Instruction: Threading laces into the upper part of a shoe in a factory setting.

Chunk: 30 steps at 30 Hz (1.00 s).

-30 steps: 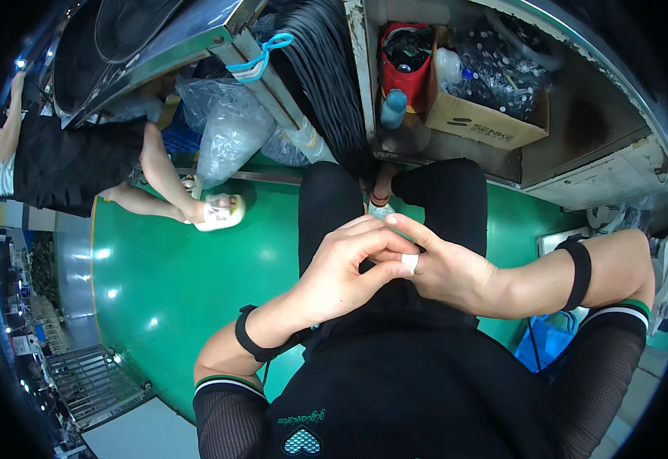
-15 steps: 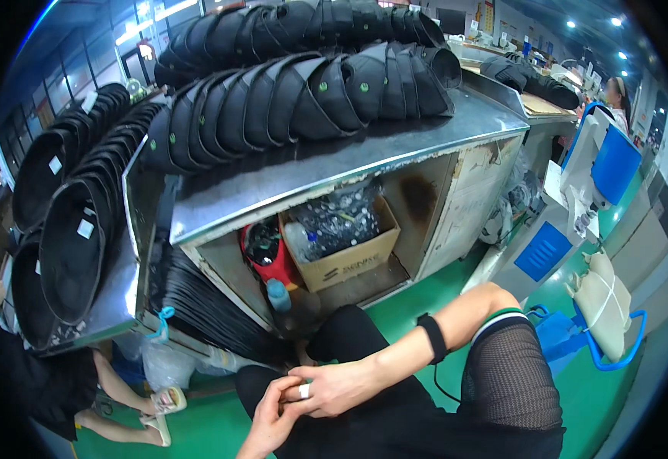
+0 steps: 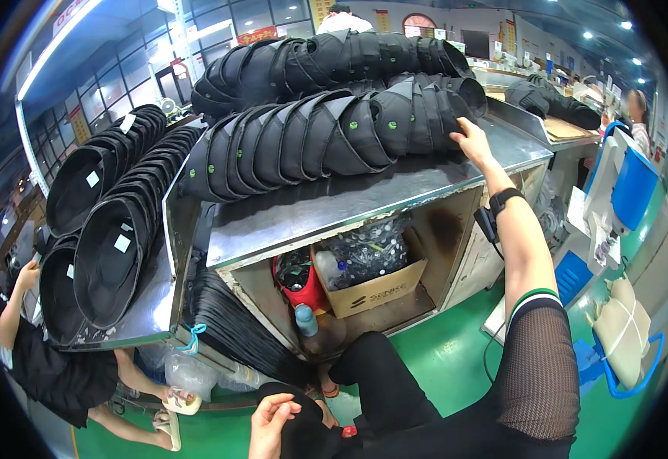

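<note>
Two long rows of nested black fabric shells, curved and with small green marks, lie on a metal-topped bench. My right hand (image 3: 472, 142) reaches to the right end of the front row (image 3: 296, 141). Its thumb and forefinger are apart at the rim of the end shell; whether they press on it I cannot tell. A black band with a small box is on that wrist. Low over my lap, my left hand (image 3: 271, 422) is loosely bent with fingers partly apart, and nothing shows in it. The back row (image 3: 326, 65) lies behind the front one.
More stacked black shells (image 3: 112, 260) stand on a side bench at left, beside another person (image 3: 51, 359). Under the bench are a cardboard box (image 3: 380, 294), a red bag (image 3: 301, 287) and a blue-capped bottle (image 3: 306, 320). A blue and white machine (image 3: 602, 199) stands at right.
My hands, clasped over my lap before, have come apart. The right one has risen forward to the front row's right end; the left stays low. The view has shifted, raising more of the room into sight.
</note>
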Available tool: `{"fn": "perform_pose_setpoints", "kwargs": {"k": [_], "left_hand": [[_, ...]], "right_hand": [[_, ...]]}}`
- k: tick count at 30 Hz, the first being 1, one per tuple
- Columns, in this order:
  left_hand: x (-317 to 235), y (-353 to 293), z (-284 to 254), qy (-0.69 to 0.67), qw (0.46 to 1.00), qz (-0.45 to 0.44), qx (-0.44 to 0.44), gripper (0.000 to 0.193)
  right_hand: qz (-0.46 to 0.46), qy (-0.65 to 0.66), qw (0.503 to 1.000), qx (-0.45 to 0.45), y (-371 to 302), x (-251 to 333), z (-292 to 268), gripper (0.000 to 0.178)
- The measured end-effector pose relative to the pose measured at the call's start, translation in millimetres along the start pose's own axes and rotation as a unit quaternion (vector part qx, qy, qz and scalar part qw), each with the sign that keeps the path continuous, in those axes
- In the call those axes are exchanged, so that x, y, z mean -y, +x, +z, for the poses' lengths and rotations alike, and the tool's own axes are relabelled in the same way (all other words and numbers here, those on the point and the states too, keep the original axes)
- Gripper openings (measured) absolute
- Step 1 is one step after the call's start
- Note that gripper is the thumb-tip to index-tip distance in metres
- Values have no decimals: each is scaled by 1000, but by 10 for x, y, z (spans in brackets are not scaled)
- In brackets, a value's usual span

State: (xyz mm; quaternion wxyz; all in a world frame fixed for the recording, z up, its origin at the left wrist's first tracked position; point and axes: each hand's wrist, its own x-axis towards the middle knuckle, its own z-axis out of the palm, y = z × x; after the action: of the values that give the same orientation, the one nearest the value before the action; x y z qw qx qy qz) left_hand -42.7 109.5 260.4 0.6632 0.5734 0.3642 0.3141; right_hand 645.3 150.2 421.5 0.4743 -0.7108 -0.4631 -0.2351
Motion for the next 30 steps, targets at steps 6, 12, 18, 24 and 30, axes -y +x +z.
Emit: {"fn": "perform_pose_setpoints", "kwargs": {"k": [6, 12, 18, 24, 30], "left_hand": [[140, -173, -54, 53, 998, -14, -8, 22], [-98, -81, -40, 300, 928, 214, -48, 43], [-318, -383, -37, 342, 868, 360, -7, 108], [423, -245, -399, 242, 941, 129, -196, 89], [1362, 161, -762, 228, 943, 18, -241, 65]], "right_hand": [[-25, 32, 939, -341, -214, 168, -240, 40], [-111, 39, 988, -97, -1719, 1779, -1128, 38], [159, 476, 761, 412, -2992, 3306, -269, 34], [237, 489, 712, 444, -4021, 3249, 1569, 39], [30, 332, 866, 372, -5401, 3498, 1846, 55]]}}
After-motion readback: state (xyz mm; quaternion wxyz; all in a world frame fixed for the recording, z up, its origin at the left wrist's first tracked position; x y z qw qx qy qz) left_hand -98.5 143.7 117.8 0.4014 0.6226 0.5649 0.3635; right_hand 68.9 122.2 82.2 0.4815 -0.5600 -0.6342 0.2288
